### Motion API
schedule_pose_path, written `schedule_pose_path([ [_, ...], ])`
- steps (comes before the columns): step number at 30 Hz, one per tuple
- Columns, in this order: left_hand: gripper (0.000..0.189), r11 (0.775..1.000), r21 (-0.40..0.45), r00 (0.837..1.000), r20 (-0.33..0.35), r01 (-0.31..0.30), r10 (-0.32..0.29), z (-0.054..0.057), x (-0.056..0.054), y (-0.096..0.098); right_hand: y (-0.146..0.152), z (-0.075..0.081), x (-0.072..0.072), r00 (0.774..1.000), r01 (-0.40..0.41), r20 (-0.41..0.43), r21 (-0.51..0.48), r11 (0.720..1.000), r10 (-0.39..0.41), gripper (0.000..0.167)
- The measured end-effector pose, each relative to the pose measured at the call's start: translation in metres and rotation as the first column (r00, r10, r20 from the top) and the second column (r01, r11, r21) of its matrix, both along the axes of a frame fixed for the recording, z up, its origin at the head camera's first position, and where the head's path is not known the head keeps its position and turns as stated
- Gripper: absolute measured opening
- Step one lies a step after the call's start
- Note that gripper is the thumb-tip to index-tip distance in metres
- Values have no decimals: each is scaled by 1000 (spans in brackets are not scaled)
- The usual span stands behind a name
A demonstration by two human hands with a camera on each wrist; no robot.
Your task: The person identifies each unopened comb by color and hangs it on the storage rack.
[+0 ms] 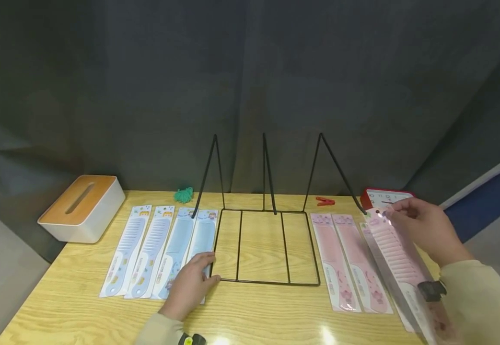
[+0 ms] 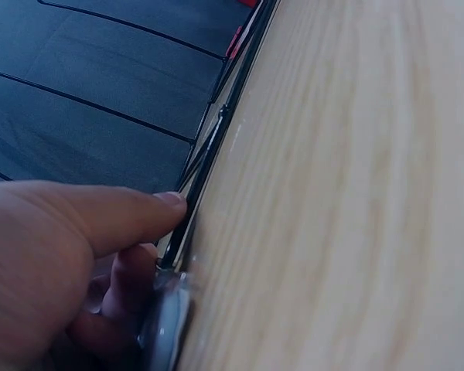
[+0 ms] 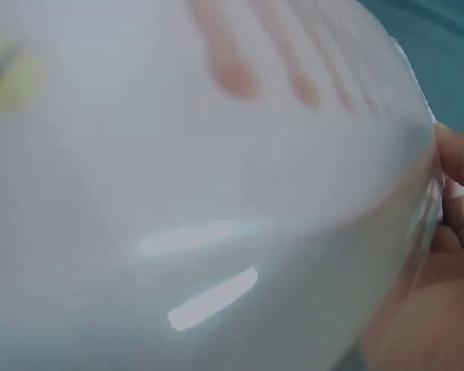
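Note:
My left hand (image 1: pixel 191 287) holds the front left corner of a black wire rack (image 1: pixel 271 282). In the left wrist view the thumb (image 2: pixel 139 216) lies against the rack's wire, with the fingers curled beneath. My right hand (image 1: pixel 422 230) pinches the top of a pink packaged comb (image 1: pixel 398 268), raised and tilted at the right. The top of this pack overlaps the tip of the rack's right slanting arm in the head view. Its clear plastic wrapping (image 3: pixel 178 178) fills most of the right wrist view, blurred, with the fingers at its edge.
Several blue comb packs (image 1: pixel 131 249) lie in a row left of the rack; more pink packs (image 1: pixel 333 263) lie right of it. Along the back are a tissue box (image 1: pixel 87 211), green string (image 1: pixel 183 195), a red clip (image 1: pixel 325 201) and a red-edged clock (image 1: pixel 377 194).

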State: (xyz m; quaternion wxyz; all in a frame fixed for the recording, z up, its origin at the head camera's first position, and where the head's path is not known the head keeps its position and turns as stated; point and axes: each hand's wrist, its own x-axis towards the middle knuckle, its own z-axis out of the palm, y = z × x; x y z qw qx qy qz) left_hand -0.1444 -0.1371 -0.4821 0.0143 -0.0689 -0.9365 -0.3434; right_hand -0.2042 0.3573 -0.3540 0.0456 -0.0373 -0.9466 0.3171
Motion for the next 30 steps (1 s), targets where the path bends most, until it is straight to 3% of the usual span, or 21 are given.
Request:
schedule_pose_path([
  [4,51,1000,8,1000,15,1,-1,0,0,0,-27,4,11,994,-28,-107,-101,994,18,41],
  [18,51,1000,11,1000,18,-2,1,0,-1,1,-117,15,56,959,-111,-282,-299,948,23,25],
  [24,51,1000,-4,1000,-3,6,-6,1,-1,0,-149,17,72,935,-180,-354,-410,894,26,17],
  [30,51,1000,1,1000,-6,7,-7,1,-1,0,-174,17,80,879,-314,-475,-492,812,52,10],
])
